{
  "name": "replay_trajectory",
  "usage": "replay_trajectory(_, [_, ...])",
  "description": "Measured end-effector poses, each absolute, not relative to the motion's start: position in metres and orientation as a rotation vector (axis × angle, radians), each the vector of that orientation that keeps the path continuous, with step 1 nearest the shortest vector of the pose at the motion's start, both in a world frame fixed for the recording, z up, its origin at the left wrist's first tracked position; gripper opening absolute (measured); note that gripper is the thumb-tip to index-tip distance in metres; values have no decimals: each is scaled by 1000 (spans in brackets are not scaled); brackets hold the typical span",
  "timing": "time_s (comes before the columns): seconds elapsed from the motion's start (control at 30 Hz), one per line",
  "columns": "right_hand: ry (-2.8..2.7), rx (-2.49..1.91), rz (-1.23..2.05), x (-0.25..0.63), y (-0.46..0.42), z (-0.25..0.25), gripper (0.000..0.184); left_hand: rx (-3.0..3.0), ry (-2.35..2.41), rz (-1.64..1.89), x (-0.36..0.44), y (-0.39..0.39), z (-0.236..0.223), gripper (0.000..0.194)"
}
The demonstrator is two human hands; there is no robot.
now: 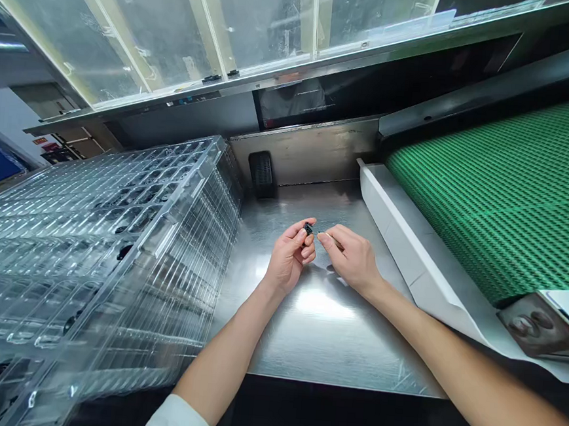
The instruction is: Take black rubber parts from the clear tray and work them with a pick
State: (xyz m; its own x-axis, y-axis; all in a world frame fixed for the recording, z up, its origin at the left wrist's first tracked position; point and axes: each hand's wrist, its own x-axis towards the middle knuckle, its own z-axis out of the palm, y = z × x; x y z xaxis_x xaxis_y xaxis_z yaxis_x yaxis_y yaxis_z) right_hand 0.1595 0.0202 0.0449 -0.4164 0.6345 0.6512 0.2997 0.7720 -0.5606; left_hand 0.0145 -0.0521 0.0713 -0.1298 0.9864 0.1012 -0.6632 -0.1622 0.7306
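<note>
Above the metal worktop, my left hand (289, 256) is closed, pinching a small black part (308, 229) between thumb and fingertips. Its exact kind is too small to make out. Close by on its right, my right hand (353, 254) is curled with thumb against forefinger. It grips a thin, slender tool (320, 233), mostly hidden by the fingers, whose tip points at the black part. Whether the tip touches the part I cannot tell. Both hands are held over the brushed metal worktop (352, 349).
Tall stacked clear plastic trays (173, 250), with some black parts in them, stand on the left. To the right, a white guard rail (410, 249) borders a green mesh conveyor belt (513, 185). A black slotted piece (261, 170) is at the back panel, beneath a clear-windowed cover (270, 21).
</note>
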Motion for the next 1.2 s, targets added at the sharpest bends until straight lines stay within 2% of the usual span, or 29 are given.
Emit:
replay_trajectory(0.53, [-2042,-704,480,160,18,49,47,691,593,1624,13,-53,71,41])
replay_trajectory(0.77, [-1902,-653,702,158,17,57,51,639,601,1592,15,-51,71,42])
replay_trajectory(0.97, [-1850,-864,886,155,10,63,54,582,605,1444,19,-52,69,41])
replay_trajectory(1.2, [-1901,-1164,841,150,3,72,59,588,681,1422,14,-50,72,39])
